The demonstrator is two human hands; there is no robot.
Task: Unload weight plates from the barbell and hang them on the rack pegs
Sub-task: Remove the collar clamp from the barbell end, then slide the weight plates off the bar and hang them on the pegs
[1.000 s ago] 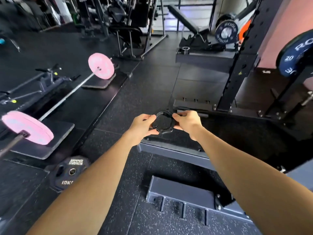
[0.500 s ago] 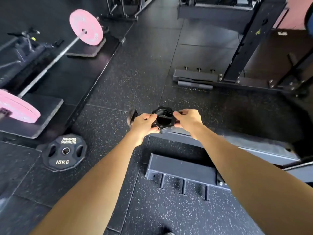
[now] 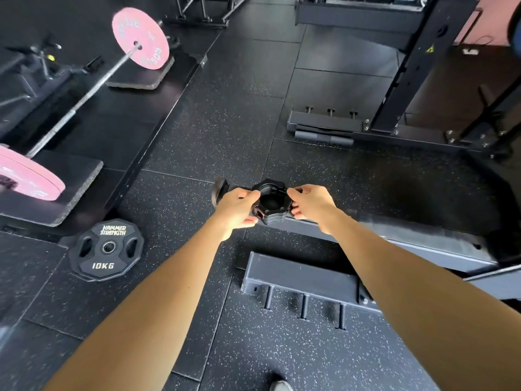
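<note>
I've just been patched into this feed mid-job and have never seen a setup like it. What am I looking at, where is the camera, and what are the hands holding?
There is no robot here. The camera sits on a person's head and looks down at their bare arms in a gym. The left hand and right hand together grip a black barbell collar, a clamp that locks plates on a bar. On the rubber floor lies a black 10 kg plate. To the left, a barbell carries pink plates. A black rack frame stands on the right.
</note>
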